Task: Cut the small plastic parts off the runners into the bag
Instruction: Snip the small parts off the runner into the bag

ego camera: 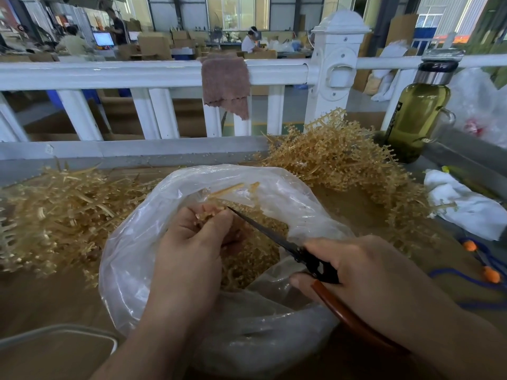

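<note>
While hovering over the mouth of the clear plastic bag [131,270], gripping a tan runner [230,189] in curled fingers of the left hand [192,231], stub ends sticking out past the knuckles. Clasping scissors [274,237] in the right hand [365,272], fingers wrapping the red-brown handle, black blades pointing up-left, tip touching the runner at the left fingertips. Lying loose inside the bag: small cut parts [255,259]. Sitting on the brown table [41,297] between two tan heaps: mostly bare sticks [55,209] left, part-bearing runners [343,160] right. Standing behind the right heap: green-tinted bottle [417,116]. Lying nearby: white cloth [466,209].
</note>
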`<action>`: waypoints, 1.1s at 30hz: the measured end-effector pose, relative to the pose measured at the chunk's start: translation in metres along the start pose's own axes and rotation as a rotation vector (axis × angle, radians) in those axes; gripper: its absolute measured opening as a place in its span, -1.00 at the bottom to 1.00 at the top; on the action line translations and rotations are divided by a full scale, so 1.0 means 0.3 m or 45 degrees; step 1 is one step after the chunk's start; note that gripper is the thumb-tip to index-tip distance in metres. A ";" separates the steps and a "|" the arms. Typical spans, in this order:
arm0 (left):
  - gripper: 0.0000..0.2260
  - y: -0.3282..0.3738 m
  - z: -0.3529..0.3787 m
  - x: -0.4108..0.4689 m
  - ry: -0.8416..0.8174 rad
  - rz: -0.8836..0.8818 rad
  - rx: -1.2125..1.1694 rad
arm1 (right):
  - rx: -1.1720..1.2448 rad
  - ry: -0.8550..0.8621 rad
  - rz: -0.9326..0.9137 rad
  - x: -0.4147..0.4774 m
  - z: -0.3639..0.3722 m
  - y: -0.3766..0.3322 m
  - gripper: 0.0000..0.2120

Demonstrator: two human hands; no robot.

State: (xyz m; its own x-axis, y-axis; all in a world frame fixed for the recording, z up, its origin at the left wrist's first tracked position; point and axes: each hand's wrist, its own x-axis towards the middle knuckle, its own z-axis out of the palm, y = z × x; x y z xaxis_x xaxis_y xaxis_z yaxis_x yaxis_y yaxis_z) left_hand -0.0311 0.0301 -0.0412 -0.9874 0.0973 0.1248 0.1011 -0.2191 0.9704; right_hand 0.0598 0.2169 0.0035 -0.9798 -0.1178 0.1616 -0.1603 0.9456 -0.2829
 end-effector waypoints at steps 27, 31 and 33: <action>-0.77 0.047 0.014 -0.021 -0.022 -0.058 -0.221 | 0.059 0.124 0.025 -0.004 0.027 0.019 -0.54; -0.77 0.049 0.015 -0.023 -0.029 -0.067 -0.224 | 0.015 0.085 0.017 -0.008 0.015 0.004 -0.54; -0.78 0.049 0.017 -0.025 -0.033 -0.064 -0.217 | 0.011 0.066 0.019 -0.008 0.012 0.001 -0.57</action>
State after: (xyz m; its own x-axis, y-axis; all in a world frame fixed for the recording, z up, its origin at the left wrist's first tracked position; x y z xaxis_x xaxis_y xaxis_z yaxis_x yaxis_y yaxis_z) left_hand -0.0215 0.0311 -0.0269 -0.9870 0.1369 0.0847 0.0276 -0.3746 0.9268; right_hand 0.0616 0.2164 -0.0002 -0.9746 -0.0872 0.2060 -0.1467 0.9445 -0.2939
